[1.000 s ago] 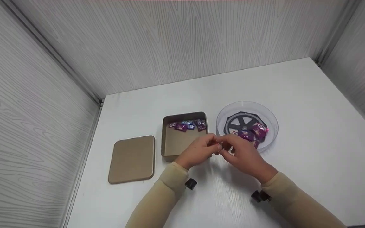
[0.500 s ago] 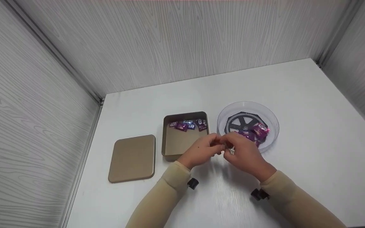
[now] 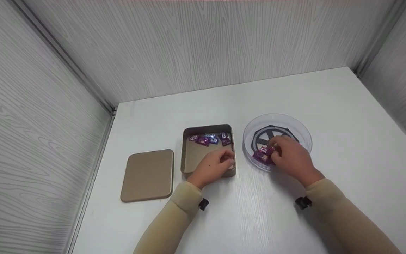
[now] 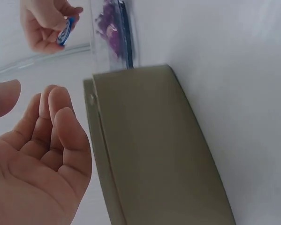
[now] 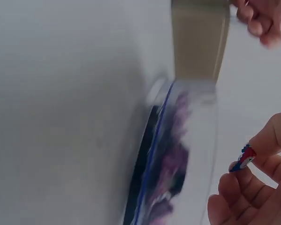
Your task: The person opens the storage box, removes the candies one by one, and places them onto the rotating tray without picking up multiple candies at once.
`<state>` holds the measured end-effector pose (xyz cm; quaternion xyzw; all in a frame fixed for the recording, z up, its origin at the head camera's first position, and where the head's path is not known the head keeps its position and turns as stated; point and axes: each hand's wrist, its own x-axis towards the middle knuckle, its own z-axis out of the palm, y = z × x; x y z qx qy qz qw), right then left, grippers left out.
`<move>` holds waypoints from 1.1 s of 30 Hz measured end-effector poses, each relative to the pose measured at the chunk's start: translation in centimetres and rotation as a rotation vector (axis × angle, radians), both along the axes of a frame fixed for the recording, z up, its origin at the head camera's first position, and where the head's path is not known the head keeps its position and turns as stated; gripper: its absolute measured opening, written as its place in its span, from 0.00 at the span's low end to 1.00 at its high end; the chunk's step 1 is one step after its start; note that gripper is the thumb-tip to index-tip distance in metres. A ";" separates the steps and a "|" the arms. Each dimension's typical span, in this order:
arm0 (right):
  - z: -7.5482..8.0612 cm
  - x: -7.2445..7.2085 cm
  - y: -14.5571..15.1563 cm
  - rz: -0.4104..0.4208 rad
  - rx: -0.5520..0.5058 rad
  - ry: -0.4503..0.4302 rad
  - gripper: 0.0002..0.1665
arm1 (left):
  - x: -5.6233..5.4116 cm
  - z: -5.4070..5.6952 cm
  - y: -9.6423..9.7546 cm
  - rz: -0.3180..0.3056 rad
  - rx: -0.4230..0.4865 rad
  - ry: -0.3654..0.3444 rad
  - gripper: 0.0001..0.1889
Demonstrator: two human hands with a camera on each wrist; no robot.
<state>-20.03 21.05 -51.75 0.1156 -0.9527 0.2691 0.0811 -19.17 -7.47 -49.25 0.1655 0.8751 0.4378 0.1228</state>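
Observation:
My right hand (image 3: pixel 292 157) is over the clear round dish (image 3: pixel 303 132), pinching a small wrapped candy (image 5: pixel 244 158) with blue and red on its wrapper. In the left wrist view the same candy (image 4: pixel 65 32) shows blue between finger and thumb. Purple candies (image 3: pixel 262 157) lie in the dish below that hand. My left hand (image 3: pixel 211 167) is above the front right part of a square gold tin (image 3: pixel 183 153), its fingers (image 4: pixel 70 129) loosely bent with nothing between them. Several purple and blue candies (image 3: pixel 203 141) lie along the tin's far side.
A flat gold lid (image 3: pixel 147 175) lies on the white table (image 3: pixel 210 100) to the left of the tin. Wood-grain panels (image 3: pixel 203 46) rise behind and at both sides. A dark spoked pattern (image 3: pixel 259 135) shows in the dish.
Both hands were together between tin and dish. They have parted: the left has moved left over the tin's edge, the right has moved right over the dish with the candy.

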 end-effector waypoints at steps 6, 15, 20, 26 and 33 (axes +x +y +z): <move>-1.0 -0.6 1.3 -0.025 0.098 -0.048 0.19 | -0.6 -0.6 -1.0 0.064 -0.130 0.035 0.14; -1.5 -0.9 1.7 -0.014 0.128 -0.100 0.22 | -1.7 -1.3 -2.2 0.134 -0.243 0.028 0.18; -1.0 -0.7 1.4 -0.034 0.076 -0.074 0.19 | -2.8 -1.6 -2.7 0.154 -0.319 0.046 0.28; -0.7 -0.4 1.2 -0.030 0.028 -0.048 0.16 | -4.0 -2.2 -2.8 0.168 -0.427 0.043 0.33; -0.8 -0.2 1.2 -0.014 0.007 -0.022 0.16 | -5.1 -2.7 -3.0 0.160 -0.542 0.038 0.36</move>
